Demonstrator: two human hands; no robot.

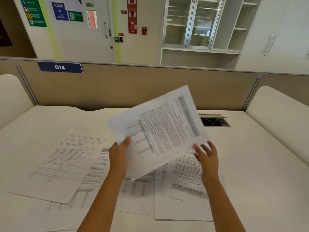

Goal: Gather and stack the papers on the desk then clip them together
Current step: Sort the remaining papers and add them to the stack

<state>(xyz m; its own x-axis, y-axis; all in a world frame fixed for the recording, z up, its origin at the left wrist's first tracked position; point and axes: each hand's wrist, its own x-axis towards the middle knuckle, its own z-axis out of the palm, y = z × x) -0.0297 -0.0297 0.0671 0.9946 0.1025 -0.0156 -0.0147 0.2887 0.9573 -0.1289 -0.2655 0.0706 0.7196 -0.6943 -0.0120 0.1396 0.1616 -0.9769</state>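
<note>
Signage reads "014" on the blue partition plate and "STAIR A" on a door sign. Left hand pinches raised printed sheets; right hand spread, releasing them. Loose papers cover the white desk.

White papers carry black print and grey tables; cream desk, beige partition, blue label.
</note>
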